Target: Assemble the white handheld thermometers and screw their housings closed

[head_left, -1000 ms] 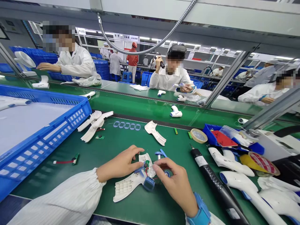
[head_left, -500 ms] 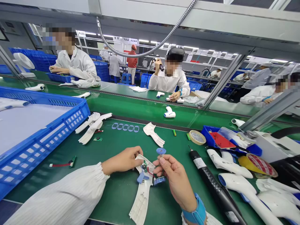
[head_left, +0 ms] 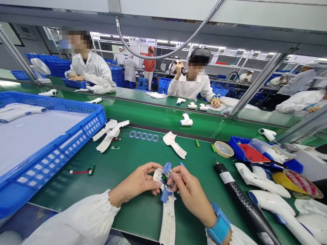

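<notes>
Between my hands lies a white thermometer housing half (head_left: 168, 221), handle toward me. My left hand (head_left: 139, 182) pinches the left side of its head end. My right hand (head_left: 187, 185) closes thumb and fingers around a small part with a blue round cap (head_left: 167, 167), held over the housing's head end. Inside the housing, a small green circuit board (head_left: 164, 178) shows in part, with a blue trigger piece (head_left: 165, 195) below it. My right fingers hide the part's lower end and its wiring.
A blue crate (head_left: 87, 136) with white thermometers stands left. Ahead lie another housing half (head_left: 175, 144), several blue window frames (head_left: 143, 136) and a circuit board with red wire (head_left: 89, 170). On the right are a black electric screwdriver (head_left: 237, 194), a screw dish (head_left: 224, 149) and finished-looking thermometers (head_left: 276, 207).
My right hand has brought the blue-capped part left, over the housing's head end. The blue cap now tilts more upright. The camera view has shifted left slightly.
</notes>
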A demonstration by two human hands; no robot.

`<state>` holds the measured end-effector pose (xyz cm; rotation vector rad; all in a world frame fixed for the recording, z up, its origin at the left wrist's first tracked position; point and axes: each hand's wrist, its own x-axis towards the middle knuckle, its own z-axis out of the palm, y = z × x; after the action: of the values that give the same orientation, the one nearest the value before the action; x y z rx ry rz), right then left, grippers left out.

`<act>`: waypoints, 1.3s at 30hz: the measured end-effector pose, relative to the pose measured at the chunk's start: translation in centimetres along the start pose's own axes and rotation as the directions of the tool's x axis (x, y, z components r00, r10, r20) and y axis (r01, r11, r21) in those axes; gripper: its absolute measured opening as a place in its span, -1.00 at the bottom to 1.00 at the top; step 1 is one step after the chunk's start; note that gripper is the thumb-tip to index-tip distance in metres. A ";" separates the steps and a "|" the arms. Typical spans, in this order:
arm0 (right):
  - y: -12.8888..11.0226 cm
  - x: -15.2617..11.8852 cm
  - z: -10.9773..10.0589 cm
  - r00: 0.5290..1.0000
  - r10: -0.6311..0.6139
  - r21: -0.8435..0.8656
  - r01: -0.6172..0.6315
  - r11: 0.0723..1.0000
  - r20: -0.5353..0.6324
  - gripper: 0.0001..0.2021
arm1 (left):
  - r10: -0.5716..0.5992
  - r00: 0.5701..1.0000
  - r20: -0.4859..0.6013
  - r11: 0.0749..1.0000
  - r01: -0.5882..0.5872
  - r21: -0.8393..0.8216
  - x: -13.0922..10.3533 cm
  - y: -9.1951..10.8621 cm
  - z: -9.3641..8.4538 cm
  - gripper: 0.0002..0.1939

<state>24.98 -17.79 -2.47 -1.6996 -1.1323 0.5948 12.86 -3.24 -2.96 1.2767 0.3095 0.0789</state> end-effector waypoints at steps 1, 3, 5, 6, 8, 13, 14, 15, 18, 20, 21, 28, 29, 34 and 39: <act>-0.1 0.0 0.0 1.000 -0.021 -0.046 0.021 0.999 -0.009 -0.78 | 0.006 1.000 -0.002 1.000 -0.006 -0.009 0.0 -0.2 -0.1 -0.53; -0.4 0.1 0.2 0.995 -0.088 -0.156 0.080 0.984 -0.044 -0.77 | 0.013 1.000 -0.010 1.000 -0.013 -0.026 -0.1 -0.4 -0.2 -0.53; -0.6 0.1 0.5 0.983 -0.167 -0.258 0.143 0.956 -0.072 -0.77 | 0.018 1.000 -0.016 0.999 -0.019 -0.040 -0.2 -0.5 -0.2 -0.53; -0.6 0.2 0.7 0.977 -0.199 -0.291 0.169 0.942 -0.079 -0.77 | 0.022 1.000 -0.017 0.999 -0.023 -0.046 -0.2 -0.5 -0.2 -0.53; -0.6 0.2 1.1 0.966 -0.245 -0.333 0.205 0.920 -0.083 -0.78 | 0.026 0.999 -0.020 0.998 -0.027 -0.053 -0.3 -0.5 -0.2 -0.53; -0.3 0.1 1.9 0.948 -0.305 -0.417 0.241 0.876 -0.094 -0.78 | 0.009 1.000 -0.026 0.998 -0.011 -0.056 -0.5 -0.4 -0.2 -0.50; -0.2 0.1 2.0 0.947 -0.308 -0.426 0.242 0.872 -0.094 -0.78 | 0.008 0.999 -0.031 0.998 -0.009 -0.057 -0.5 -0.4 -0.2 -0.50; -0.2 0.0 2.1 0.946 -0.311 -0.431 0.244 0.869 -0.091 -0.79 | 0.006 0.999 -0.035 0.998 -0.008 -0.059 -0.5 -0.4 -0.3 -0.50; 0.0 -0.1 2.3 0.946 -0.312 -0.434 0.248 0.866 -0.083 -0.81 | 0.001 1.000 -0.024 0.997 -0.002 -0.075 -0.5 -0.5 -0.3 -0.50; 0.1 -0.2 2.3 0.944 -0.319 -0.445 0.254 0.859 -0.078 -0.81 | 0.001 1.000 -0.012 0.996 -0.002 -0.084 -0.5 -0.5 -0.4 -0.51; 0.1 -0.2 2.4 0.943 -0.325 -0.457 0.257 0.851 -0.075 -0.81 | 0.002 1.000 -0.009 0.996 -0.003 -0.087 -0.5 -0.5 -0.4 -0.51; 0.2 -0.2 2.5 0.937 -0.346 -0.581 0.258 0.772 -0.044 -0.79 | -0.005 1.000 -0.031 0.995 0.002 -0.104 -0.6 -0.5 -0.3 -0.51; 0.1 -0.2 2.5 0.938 -0.346 -0.604 0.258 0.754 -0.031 -0.78 | -0.009 0.999 -0.035 0.994 0.005 -0.107 -0.6 -0.5 -0.2 -0.50; -0.2 -0.1 2.5 0.941 -0.338 -0.707 0.253 0.660 0.021 -0.78 | -0.032 0.998 -0.053 0.993 0.026 -0.112 -0.6 -0.2 0.0 -0.47; -0.1 -0.3 2.6 0.931 -0.361 -0.760 0.273 0.590 0.054 -0.86 | -0.070 0.994 -0.079 0.997 0.066 -0.048 -0.8 0.3 0.0 -0.57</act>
<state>22.71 -16.83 -3.44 -2.0969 -1.7090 -0.2770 12.14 -3.39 -2.54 1.2192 0.4183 0.0794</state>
